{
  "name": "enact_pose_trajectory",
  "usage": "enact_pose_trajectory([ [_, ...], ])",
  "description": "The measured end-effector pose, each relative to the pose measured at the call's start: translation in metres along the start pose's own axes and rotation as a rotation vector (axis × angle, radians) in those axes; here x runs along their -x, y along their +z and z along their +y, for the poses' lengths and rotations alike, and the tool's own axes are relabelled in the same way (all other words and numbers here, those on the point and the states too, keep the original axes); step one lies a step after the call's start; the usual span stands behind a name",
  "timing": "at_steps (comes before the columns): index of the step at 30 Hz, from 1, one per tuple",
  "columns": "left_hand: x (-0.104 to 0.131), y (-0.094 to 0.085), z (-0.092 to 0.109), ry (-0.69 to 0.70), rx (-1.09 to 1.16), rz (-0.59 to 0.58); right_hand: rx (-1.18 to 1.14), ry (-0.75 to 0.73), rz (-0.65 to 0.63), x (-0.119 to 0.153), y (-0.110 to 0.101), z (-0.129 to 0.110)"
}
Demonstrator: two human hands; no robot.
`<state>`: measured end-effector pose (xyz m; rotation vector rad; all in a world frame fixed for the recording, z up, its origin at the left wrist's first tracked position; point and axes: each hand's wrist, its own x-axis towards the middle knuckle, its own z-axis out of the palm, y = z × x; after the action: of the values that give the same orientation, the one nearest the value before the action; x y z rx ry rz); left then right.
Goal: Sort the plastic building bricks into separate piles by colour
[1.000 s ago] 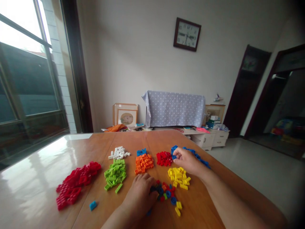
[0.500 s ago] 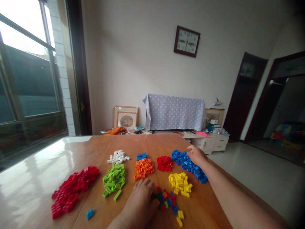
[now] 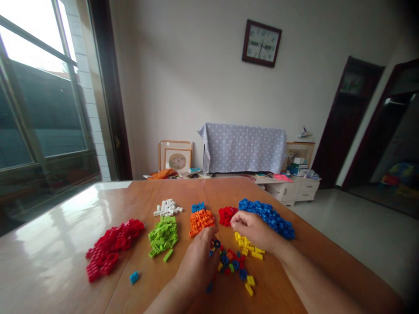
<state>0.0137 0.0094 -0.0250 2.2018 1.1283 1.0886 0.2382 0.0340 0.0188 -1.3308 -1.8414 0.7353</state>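
Observation:
My left hand (image 3: 200,261) is at the left side of a mixed pile (image 3: 231,261) of small coloured pieces, its fingers curled. Close to its fingertips shows a dark blue round piece (image 3: 217,244); whether the fingers grip it is unclear. Over the gap between the red pile (image 3: 226,215) and the yellow bricks (image 3: 248,247), my right hand (image 3: 251,227) has its fingers drawn together in a pinch. What it holds, if anything, is hidden. It covers part of the yellow pile. Behind it lies a large heap of blue bricks (image 3: 268,213).
Sorted toy bricks lie on the wooden table (image 3: 111,196): orange bricks (image 3: 202,220) with blue bricks (image 3: 198,207) behind, white bricks (image 3: 168,207), light green bricks (image 3: 163,237), and dark pink-red bricks (image 3: 114,248). One blue brick (image 3: 134,277) sits alone at the front left.
My right hand has come from above the blue heap, left and nearer, to beside the red pile. My left hand has rolled slightly at the mixed pile. The view has shifted slightly.

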Motion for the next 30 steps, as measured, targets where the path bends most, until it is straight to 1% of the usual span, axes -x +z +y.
enact_pose_trajectory([
  [2, 0.000, 0.001, 0.003, 0.014, 0.041, 0.025, -0.034, -0.016, -0.081, 0.007, 0.017, -0.014],
  [4, 0.000, 0.001, 0.006, 0.035, 0.079, 0.043, -0.117, -0.022, -0.132, 0.011, 0.033, -0.021],
  [7, 0.000, 0.002, 0.009, 0.072, 0.089, 0.052, -0.268, -0.028, -0.145, 0.012, 0.051, -0.022],
  [9, 0.001, 0.003, 0.008, 0.080, 0.059, 0.066, -0.305, -0.032, -0.127, 0.010, 0.054, -0.018],
  [11, 0.003, 0.004, 0.006, 0.077, 0.016, 0.082, -0.260, -0.036, -0.053, 0.005, 0.046, -0.008],
  [13, 0.003, 0.003, 0.005, 0.073, -0.030, 0.081, -0.156, -0.046, 0.101, -0.001, 0.028, 0.009],
  [16, 0.003, -0.002, 0.004, 0.073, -0.081, 0.078, -0.018, -0.034, 0.349, -0.012, -0.007, 0.047],
  [17, 0.002, -0.003, 0.004, 0.069, -0.093, 0.083, 0.022, -0.006, 0.410, -0.015, -0.018, 0.061],
  [19, 0.001, -0.006, 0.005, 0.054, -0.115, 0.086, 0.057, 0.074, 0.479, -0.019, -0.036, 0.086],
  [21, 0.000, -0.007, 0.006, 0.036, -0.131, 0.073, 0.053, 0.168, 0.518, -0.021, -0.047, 0.102],
  [23, -0.002, -0.008, 0.007, 0.019, -0.141, 0.047, 0.041, 0.235, 0.536, -0.025, -0.052, 0.109],
  [26, -0.003, -0.009, 0.007, -0.009, -0.155, 0.007, 0.032, 0.267, 0.543, -0.036, -0.056, 0.108],
  [30, -0.004, -0.009, 0.005, -0.050, -0.190, -0.022, 0.068, 0.283, 0.530, -0.058, -0.060, 0.106],
])
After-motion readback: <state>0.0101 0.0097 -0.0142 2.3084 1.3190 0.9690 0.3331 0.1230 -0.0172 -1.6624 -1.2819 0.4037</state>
